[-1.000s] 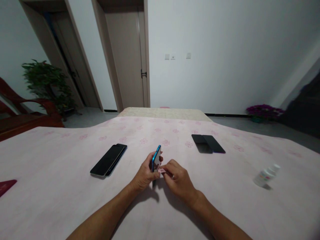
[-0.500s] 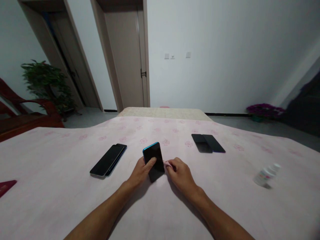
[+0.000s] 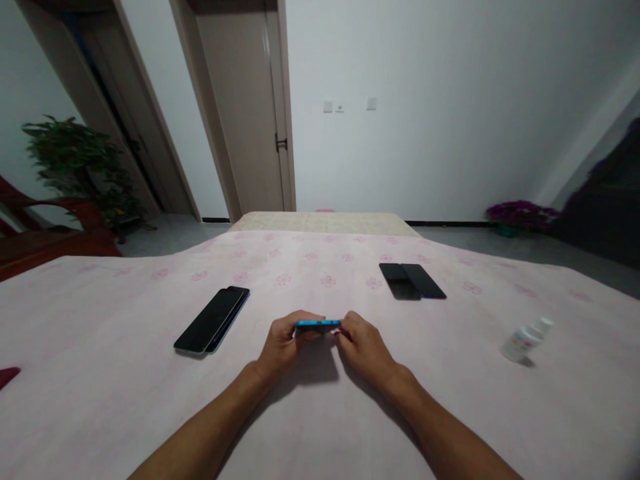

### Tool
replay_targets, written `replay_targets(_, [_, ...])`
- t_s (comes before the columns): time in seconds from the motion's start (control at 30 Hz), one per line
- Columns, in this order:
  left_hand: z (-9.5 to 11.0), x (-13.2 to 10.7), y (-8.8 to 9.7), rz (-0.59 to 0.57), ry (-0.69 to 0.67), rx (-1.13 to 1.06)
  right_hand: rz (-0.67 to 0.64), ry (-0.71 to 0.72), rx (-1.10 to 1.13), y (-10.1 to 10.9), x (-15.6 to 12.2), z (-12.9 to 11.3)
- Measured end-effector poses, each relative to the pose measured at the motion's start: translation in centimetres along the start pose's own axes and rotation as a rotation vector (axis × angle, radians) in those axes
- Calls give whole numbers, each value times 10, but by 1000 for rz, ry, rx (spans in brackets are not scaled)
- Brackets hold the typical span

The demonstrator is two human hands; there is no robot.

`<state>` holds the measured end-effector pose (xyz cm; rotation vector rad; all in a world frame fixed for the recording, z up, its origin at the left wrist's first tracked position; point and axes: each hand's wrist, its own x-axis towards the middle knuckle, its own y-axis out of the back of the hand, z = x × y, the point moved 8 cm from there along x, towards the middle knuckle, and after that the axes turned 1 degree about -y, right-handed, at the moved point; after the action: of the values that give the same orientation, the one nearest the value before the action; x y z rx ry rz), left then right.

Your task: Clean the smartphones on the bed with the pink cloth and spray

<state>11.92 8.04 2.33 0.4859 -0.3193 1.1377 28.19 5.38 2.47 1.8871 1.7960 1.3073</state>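
A smartphone (image 3: 319,325) with a bright blue edge is held edge-on above the cloth, so its screen hardly shows. My left hand (image 3: 286,337) grips it from the left, thumb and fingers on opposite faces. At its right end, my right hand (image 3: 361,339) is closed, pinching a small pinkish cloth (image 3: 337,331) against or beside the phone; most of that cloth is hidden by the fingers. Left of my hands lie two overlapping phones (image 3: 207,323), dark screens up. Farther off to the right, two more phones (image 3: 413,281) rest side by side.
A white spray-type bottle (image 3: 525,340) stands tilted-looking on the right of the pink flowered tablecloth (image 3: 320,427). A dark red item (image 3: 7,376) shows at the left edge. Beyond are a wooden chair (image 3: 65,227), a plant (image 3: 75,160) and a door (image 3: 245,100).
The phone in my left hand has turned from screen facing me to edge-on. My right hand has come up against its right end. The view has shifted slightly.
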Motion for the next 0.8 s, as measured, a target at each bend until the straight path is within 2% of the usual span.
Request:
replay_targets(0.1, [17,-10,-20,-261,-249,133,32,-81,27,7,2,18])
replay_targets(0.2, [16,-21,-32,-407,-312,305,84,-144,145,12,4,30])
replay_targets(0.4, [-1,-26,-25,-381,-187,422,40,-213,253,0,0,35])
replay_targets(0.6, [6,-31,-25,-398,-185,432,66,-37,122,-5,-2,13])
replay_targets(0.73, [12,-36,-26,-383,-167,434,-16,36,57,-13,-6,3])
replay_targets(0.8, [12,-42,-24,-334,-110,473,-50,45,39,-15,-6,1])
